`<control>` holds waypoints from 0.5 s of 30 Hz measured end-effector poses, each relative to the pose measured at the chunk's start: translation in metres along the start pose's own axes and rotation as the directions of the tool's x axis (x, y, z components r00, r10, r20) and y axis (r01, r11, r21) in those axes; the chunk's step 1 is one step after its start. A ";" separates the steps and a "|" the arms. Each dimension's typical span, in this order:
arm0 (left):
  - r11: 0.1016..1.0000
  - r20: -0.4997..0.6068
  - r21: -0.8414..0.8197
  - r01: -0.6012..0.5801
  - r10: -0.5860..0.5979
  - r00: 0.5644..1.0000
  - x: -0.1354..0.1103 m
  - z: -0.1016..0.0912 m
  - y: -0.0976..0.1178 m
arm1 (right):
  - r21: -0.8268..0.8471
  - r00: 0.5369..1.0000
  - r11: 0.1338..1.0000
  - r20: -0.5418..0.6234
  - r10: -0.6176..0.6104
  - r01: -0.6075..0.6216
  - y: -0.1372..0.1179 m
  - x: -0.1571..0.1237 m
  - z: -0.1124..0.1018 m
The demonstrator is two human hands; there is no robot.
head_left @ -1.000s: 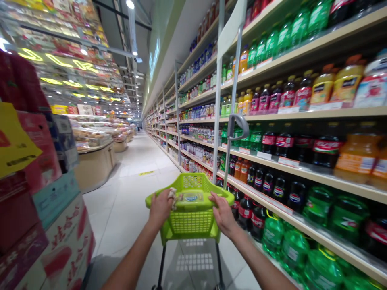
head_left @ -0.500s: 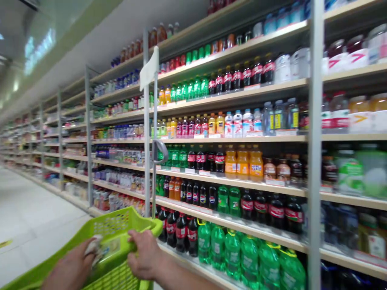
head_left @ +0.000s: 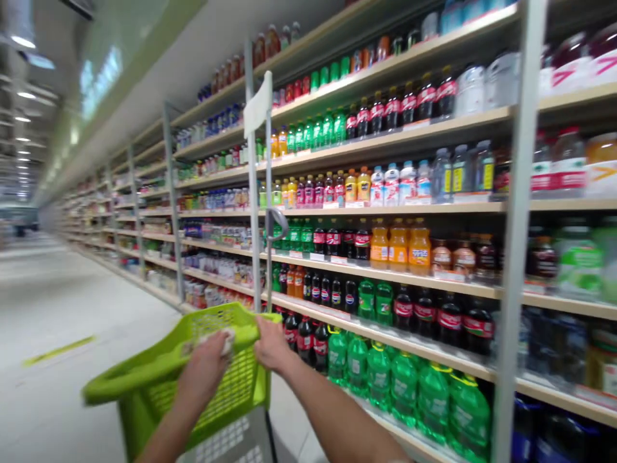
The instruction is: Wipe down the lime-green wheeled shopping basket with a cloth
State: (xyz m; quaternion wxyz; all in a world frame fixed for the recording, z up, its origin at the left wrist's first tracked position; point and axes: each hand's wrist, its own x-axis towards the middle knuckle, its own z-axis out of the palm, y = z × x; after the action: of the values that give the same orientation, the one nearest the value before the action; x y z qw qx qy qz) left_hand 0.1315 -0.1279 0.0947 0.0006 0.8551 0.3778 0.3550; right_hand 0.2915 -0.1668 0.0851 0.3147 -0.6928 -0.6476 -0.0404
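A lime-green plastic shopping cart (head_left: 193, 424) stands before me, its handle bar (head_left: 130, 379) crossing the near side. My left hand (head_left: 205, 366) is closed over the middle of the bar, with a crumpled whitish cloth or tissue (head_left: 227, 341) showing at its fingers. Near the bar's right end my right hand (head_left: 270, 344) grips the cart, fingers wrapped over the edge. Motion blur softens both hands. A grey shelf post (head_left: 253, 193) rises just beyond the cart.
Along the right runs a long shelf unit (head_left: 385, 209) packed with drinks. Large green bottles (head_left: 405, 379) fill its lowest level beside the cart. A white sign on a pole (head_left: 258, 106) stands at the shelf. Pale aisle floor (head_left: 43, 289) with a yellow strip (head_left: 60, 350) extends left.
The cart has moved farther ahead of me and turned, showing more of its near side. Both arms reach out farther, and the left hand is nearer the right. My view has swung slightly left.
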 end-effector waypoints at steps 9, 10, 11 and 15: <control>0.937 -0.063 0.140 0.321 -0.315 0.947 -0.015 -0.030 -0.060 | 0.129 0.992 0.984 -0.040 -0.116 0.120 0.004 -0.039 0.000; 0.934 -0.055 0.125 0.334 -0.330 0.942 -0.013 -0.030 -0.056 | 0.130 0.990 0.983 -0.058 -0.126 0.133 0.004 -0.045 -0.001; 0.945 -0.033 0.106 0.310 -0.309 0.951 -0.010 -0.026 -0.046 | 0.124 0.988 0.982 -0.078 -0.135 0.144 0.004 -0.050 -0.002; 1.000 0.106 -0.010 -0.012 0.013 0.994 0.000 0.006 0.020 | 0.125 0.983 0.981 -0.121 -0.135 0.150 0.015 -0.064 -0.011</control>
State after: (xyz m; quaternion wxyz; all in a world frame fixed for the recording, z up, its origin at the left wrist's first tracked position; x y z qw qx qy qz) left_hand 0.1480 -0.1402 0.0960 0.0226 0.8751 0.3700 0.3110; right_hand 0.2989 -0.2273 0.0581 0.3924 -0.6184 -0.6784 -0.0581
